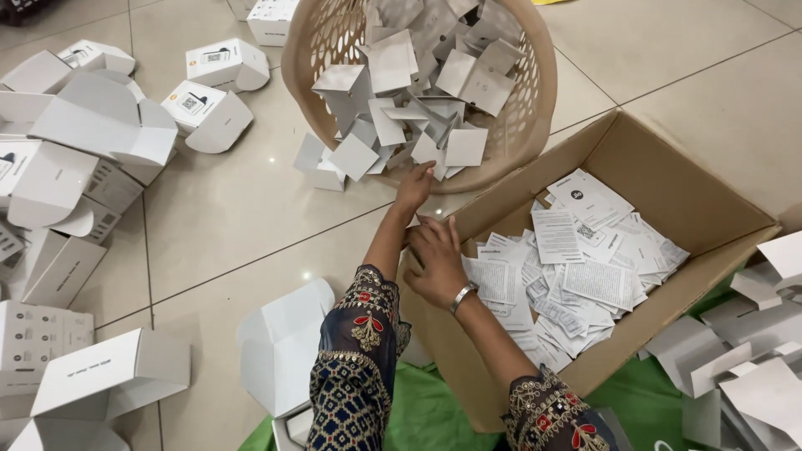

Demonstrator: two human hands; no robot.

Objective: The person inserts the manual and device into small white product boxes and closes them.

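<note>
Your left hand (414,185) reaches to twelve o'clock, fingers loosely open, touching grey cards (401,108) spilling from the tipped basket (535,100). Your right hand (434,260), grip hidden, rests on the box (668,179) corner, leaflets (576,276) at three o'clock.

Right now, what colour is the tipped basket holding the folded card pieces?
Beige; the basket shows best in the head view.
</note>
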